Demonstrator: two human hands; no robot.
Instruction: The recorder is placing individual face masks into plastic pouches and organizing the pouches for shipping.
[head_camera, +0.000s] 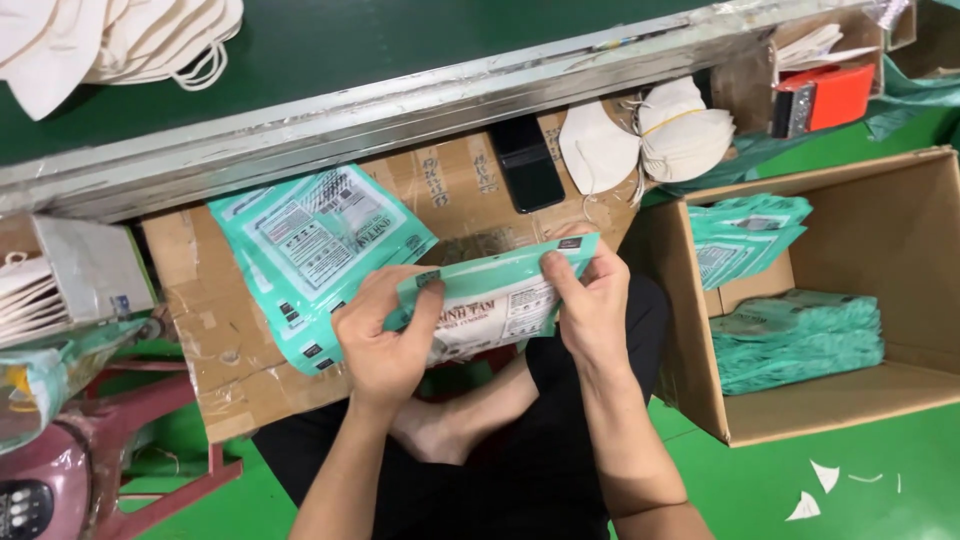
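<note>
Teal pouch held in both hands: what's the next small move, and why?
Probably press along the top edge of the teal pouch: the left hand and right hand pinch its upper corners, and filled pouches already lie in the cardboard box.

You hold one flat teal packet (490, 300) with both hands, raised above your lap and off the cardboard sheet. It is a thin rectangular pouch, teal along its top edge, with a white printed panel below. It lies lengthwise, tilted so its right end sits higher. Your left hand (385, 335) pinches its left end; your right hand (590, 300) pinches its right end.
</note>
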